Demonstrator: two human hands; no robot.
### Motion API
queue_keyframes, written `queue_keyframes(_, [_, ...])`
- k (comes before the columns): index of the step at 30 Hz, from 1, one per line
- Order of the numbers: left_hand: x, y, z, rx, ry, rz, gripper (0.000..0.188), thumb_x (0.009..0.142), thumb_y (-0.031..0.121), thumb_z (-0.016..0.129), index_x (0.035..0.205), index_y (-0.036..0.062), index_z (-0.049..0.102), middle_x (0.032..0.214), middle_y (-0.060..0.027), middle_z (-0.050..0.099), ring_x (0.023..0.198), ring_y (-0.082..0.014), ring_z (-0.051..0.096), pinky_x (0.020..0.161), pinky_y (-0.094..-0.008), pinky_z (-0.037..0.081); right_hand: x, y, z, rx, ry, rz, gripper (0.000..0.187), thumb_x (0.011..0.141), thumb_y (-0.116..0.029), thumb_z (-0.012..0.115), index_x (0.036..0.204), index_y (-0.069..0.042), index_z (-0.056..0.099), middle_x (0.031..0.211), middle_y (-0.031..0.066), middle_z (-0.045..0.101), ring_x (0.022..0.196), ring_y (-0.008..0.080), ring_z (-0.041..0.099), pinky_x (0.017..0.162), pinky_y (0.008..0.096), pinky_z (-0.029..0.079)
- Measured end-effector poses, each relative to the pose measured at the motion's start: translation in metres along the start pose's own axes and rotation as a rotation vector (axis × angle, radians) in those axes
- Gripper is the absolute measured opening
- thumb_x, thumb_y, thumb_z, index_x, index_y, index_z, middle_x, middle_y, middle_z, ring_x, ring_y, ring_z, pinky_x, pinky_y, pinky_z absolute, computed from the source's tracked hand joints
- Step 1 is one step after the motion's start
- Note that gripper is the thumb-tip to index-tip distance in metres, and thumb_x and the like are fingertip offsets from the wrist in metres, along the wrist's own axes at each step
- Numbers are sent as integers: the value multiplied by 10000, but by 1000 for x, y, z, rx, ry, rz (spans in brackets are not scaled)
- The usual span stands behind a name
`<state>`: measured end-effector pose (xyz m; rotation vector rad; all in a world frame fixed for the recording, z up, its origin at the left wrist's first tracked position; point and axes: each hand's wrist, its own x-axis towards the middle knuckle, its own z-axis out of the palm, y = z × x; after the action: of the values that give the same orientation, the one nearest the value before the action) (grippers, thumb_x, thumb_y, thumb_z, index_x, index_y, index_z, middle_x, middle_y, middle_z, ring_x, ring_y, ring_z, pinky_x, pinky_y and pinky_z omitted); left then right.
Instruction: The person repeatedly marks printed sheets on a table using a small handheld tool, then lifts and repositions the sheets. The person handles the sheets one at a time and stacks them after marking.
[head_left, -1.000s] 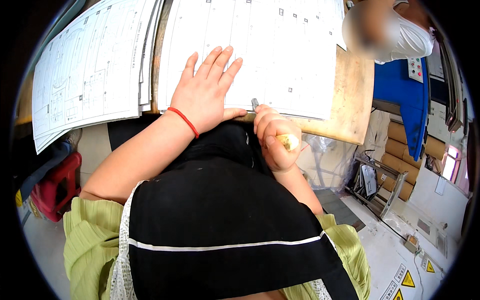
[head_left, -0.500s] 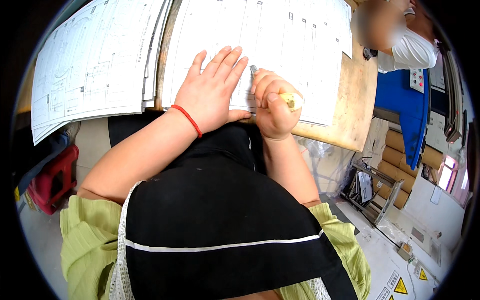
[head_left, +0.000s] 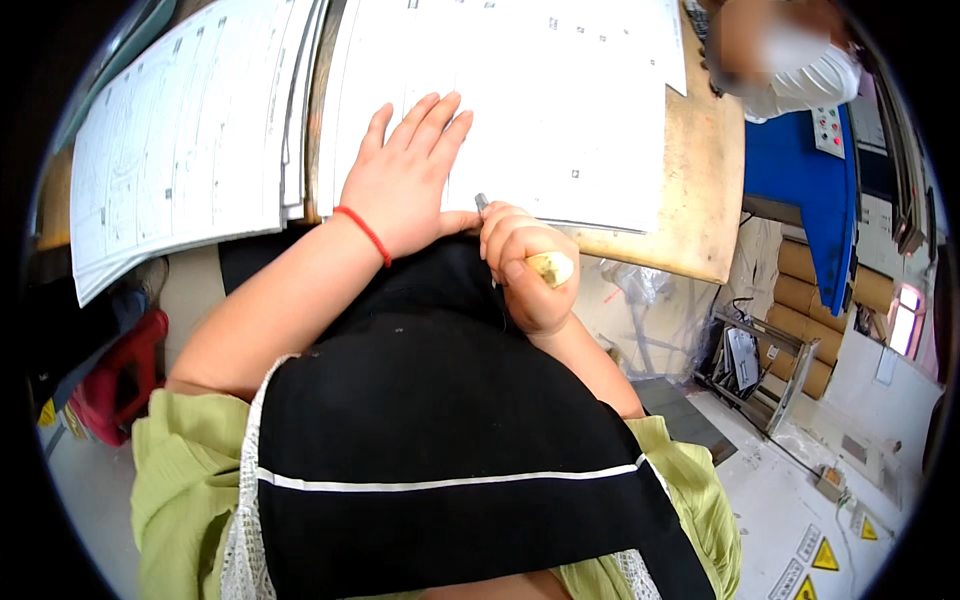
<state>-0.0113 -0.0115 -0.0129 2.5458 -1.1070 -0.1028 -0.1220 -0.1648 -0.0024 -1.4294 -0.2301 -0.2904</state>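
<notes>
two bare hands are at work near the upper middle of the frame. the left hand (head_left: 402, 190) lies flat, its four fingers straight and slightly spread, its thumb held out to the side; it grasps nothing and rests on the right-hand pile of printed sheets (head_left: 565, 110). one red cord (head_left: 364, 234) circles its wrist. the right hand (head_left: 518, 243), close to the centre of the frame, is curled into a fist around one tool (head_left: 550, 268), whose rounded, pale yellow handle end shows at the thumb side and whose grey tip pokes out toward the pile's lower edge, just beside the left thumb.

two piles of sheets show: that one at the upper middle, and the left-hand pile (head_left: 185, 135) at the upper left, a narrow gap between them. both are on one wooden table (head_left: 703, 190). one black apron (head_left: 440, 400) with one white stripe fills the lower middle, between two green sleeves (head_left: 190, 470).

one co-worker (head_left: 800, 90) is at the upper right, above one blue machine (head_left: 790, 175). three yellow warning triangles (head_left: 824, 556) show at the lower right.
</notes>
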Motion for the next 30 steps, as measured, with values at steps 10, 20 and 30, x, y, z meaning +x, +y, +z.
queue_keyframes(10, [-49,-21,-33,-829,132,-510,879,868,284,711,1532,-79,263,1609,-329,189,1504,-421,227,1217,-450,219,-29,-33,-136,-1312,691,504,553,796,-153,621,1299,68,564,1320,254,544,1209,403,542,1056,423,430])
queue_keyframes(20, [-47,-16,-71,-1497,274,-666,738,914,93,590,1554,-52,254,1545,-245,365,1426,-280,358,1179,-371,271,-41,-32,-142,-1149,731,601,532,766,-172,635,1238,71,608,1316,239,552,1203,383,562,1052,401,439])
queue_keyframes(30, [-122,-229,-64,-798,625,-735,428,997,182,617,1324,-84,542,1188,-121,674,1042,-147,618,926,-309,496,-27,-53,-112,-929,625,437,439,761,-71,600,1184,39,642,1245,191,606,1178,322,570,1046,384,430])
